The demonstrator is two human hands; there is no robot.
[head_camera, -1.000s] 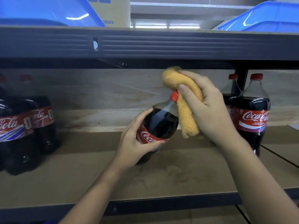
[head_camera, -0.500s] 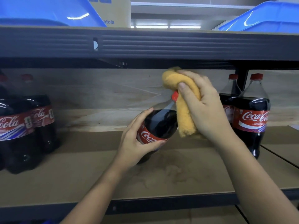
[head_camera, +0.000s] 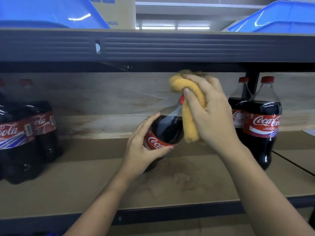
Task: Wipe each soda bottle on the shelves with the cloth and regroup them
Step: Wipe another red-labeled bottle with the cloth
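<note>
Your right hand (head_camera: pixel 211 114) hides most of the held bottle's (head_camera: pixel 166 132) cap and neck behind the cloth (head_camera: pixel 190 116); only a sliver of red cap shows; your left hand (head_camera: pixel 141 150) covers its lower half, so you cannot tell whether its base touches the shelf (head_camera: pixel 85 184). Your left fingers are curled round the label, the bottle tilted, near the shelf's middle; your right fingers are clamped on the yellow cloth, pressed against the neck. At the left edge two bottles (head_camera: pixel 20 138) are blurred and partly cut off; near the right edge two more (head_camera: pixel 260 123) stand upright, one half hidden behind the other. Above, blue bins (head_camera: pixel 272 16) are cropped, their contents unseen.
</note>
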